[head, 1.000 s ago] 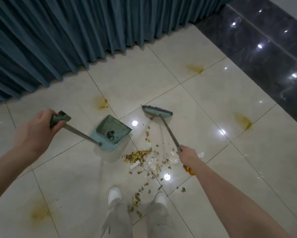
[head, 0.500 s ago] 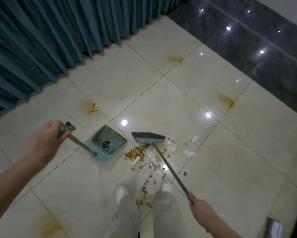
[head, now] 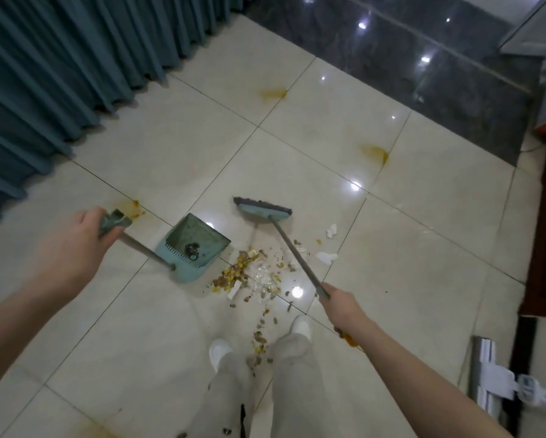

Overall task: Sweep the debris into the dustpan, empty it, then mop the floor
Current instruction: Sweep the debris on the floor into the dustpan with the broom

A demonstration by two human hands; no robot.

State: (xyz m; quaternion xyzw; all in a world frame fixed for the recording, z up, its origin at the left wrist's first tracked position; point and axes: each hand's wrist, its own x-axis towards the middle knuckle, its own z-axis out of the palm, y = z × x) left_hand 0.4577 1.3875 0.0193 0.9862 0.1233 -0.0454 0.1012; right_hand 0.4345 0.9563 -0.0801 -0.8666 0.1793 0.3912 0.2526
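While the person stands on pale tile (head: 139, 327), left hand (head: 75, 245): gripping handle top of dustpan (head: 195, 248).
dustpan: resting on tile.
debris (head: 249, 273): just right of dustpan, trailing toward shoes (head: 219, 350).
broom (head: 260, 211): head beyond debris.
right hand (head: 341, 306): clasping broom shaft.

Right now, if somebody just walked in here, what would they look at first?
The messy pile of crumbs on the shiny floor, just ahead of the white shoes, grabs the eye first. The left hand holds a blue-green dustpan right beside it, and the right hand holds a broom whose head is just beyond the pile. Yellow stains dot the tiles farther out, towards the blue curtain.
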